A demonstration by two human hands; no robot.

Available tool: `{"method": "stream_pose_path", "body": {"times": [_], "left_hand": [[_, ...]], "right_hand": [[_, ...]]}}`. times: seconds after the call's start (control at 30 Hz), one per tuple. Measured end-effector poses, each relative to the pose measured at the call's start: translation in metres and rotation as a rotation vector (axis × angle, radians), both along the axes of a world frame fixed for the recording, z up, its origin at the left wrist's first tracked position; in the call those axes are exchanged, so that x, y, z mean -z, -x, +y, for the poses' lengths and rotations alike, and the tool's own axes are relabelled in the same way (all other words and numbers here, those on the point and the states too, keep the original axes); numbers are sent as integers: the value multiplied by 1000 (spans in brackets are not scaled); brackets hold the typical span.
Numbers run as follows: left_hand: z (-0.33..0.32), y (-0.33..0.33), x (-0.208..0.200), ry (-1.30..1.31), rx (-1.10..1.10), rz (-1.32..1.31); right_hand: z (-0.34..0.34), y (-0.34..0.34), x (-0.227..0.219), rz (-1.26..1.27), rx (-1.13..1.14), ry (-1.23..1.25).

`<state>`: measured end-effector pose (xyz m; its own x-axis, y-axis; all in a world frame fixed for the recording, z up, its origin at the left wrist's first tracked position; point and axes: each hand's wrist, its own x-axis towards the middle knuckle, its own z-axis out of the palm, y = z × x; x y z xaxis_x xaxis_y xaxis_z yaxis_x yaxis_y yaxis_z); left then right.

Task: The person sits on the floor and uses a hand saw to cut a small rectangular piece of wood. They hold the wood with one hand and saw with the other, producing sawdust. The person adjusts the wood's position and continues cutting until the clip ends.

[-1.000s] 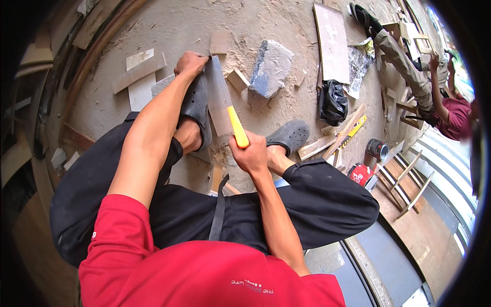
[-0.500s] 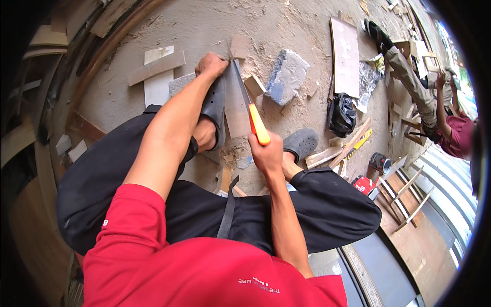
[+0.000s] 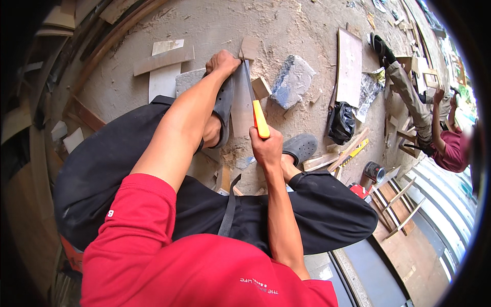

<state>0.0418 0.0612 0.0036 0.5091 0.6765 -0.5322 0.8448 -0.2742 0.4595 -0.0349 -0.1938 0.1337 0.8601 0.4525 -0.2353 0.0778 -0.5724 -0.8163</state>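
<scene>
My right hand point(image 3: 267, 148) is wrapped round the yellow and orange handle of a hand saw point(image 3: 260, 118). The saw's narrow dark blade points away from me and lies over the far part of a pale wooden board point(image 3: 241, 115). My left hand point(image 3: 223, 63) is closed at the board's far part, close to the blade tip; its fingertips are partly hidden. A grey clog point(image 3: 223, 110) on my left foot rests on or against the board's left side. Just beyond the blade tip, a small brown wood piece point(image 3: 249, 47) shows.
Right of the saw are a small wood block point(image 3: 261, 88) and a whitish-blue masonry block point(image 3: 293, 82). Farther right lie a long panel point(image 3: 349, 66), a black plastic bag point(image 3: 341, 123) and a can point(image 3: 374, 172). Another person point(image 3: 450, 146) works at the far right. Scrap boards point(image 3: 163, 60) lie left.
My right hand and the saw have shifted slightly, and less of the blade shows now. My left hand stays at the board. The whole view has also shifted a little.
</scene>
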Motion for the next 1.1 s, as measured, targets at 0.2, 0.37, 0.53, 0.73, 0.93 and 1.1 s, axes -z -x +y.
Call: {"method": "stream_pose_path", "body": {"times": [0.2, 0.37, 0.53, 0.73, 0.93, 1.1], "left_hand": [[4, 3, 7, 18, -9, -11], [2, 0, 3, 24, 2, 20], [6, 0, 14, 75, 25, -10], [3, 5, 7, 40, -2, 3], [1, 6, 12, -6, 32, -3], [-5, 3, -9, -20, 45, -6]], "right_hand": [[-8, 1, -16, 135, 17, -19], [-19, 0, -17, 125, 18, -6], [-1, -11, -7, -25, -55, 36], [-5, -5, -14, 31, -32, 15], [-17, -4, -19, 79, 5, 2], [-19, 4, -12, 10, -16, -22]]}}
